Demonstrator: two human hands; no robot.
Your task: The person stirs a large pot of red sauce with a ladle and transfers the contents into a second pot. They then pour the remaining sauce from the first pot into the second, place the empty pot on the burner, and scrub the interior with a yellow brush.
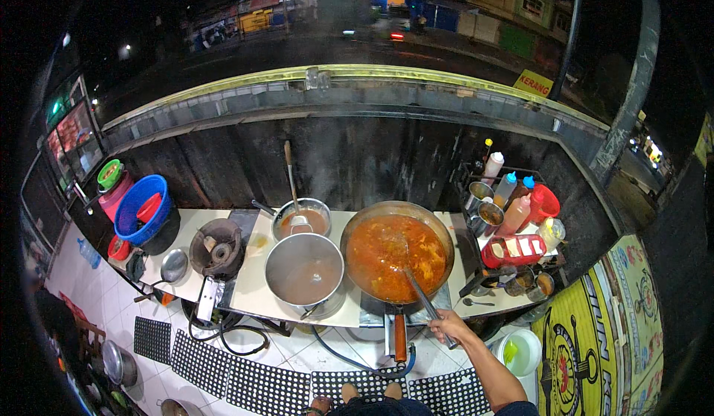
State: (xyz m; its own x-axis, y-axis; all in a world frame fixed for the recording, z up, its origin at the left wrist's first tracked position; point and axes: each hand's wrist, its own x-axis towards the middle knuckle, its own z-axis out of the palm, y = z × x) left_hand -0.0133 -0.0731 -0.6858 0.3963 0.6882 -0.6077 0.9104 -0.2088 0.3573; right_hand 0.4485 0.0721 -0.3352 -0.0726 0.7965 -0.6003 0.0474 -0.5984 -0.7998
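My right hand (446,326) grips the metal handle of a ladle (422,294). The ladle's head is sunk in an orange-red sauce (385,254) that fills a large wok (348,220), so its bowl is mostly hidden. The wok's wooden handle (400,338) points towards me, just left of my right hand. What appears to be my left hand (319,405), with a band at the wrist, shows low at the bottom edge; its fingers are unclear. Left of the wok stands a steaming pot (268,273) of brownish liquid. Behind it, a smaller pan (328,215) of brown sauce holds a long-handled utensil (291,176).
Sauce bottles (513,212), a red container (513,250) and metal cups stand on a rack at right. A burner (217,248), a large spoon (174,265) and a blue basket (125,226) are at left. A white bucket (530,340), hose (346,354) and rubber mats (268,382) lie below.
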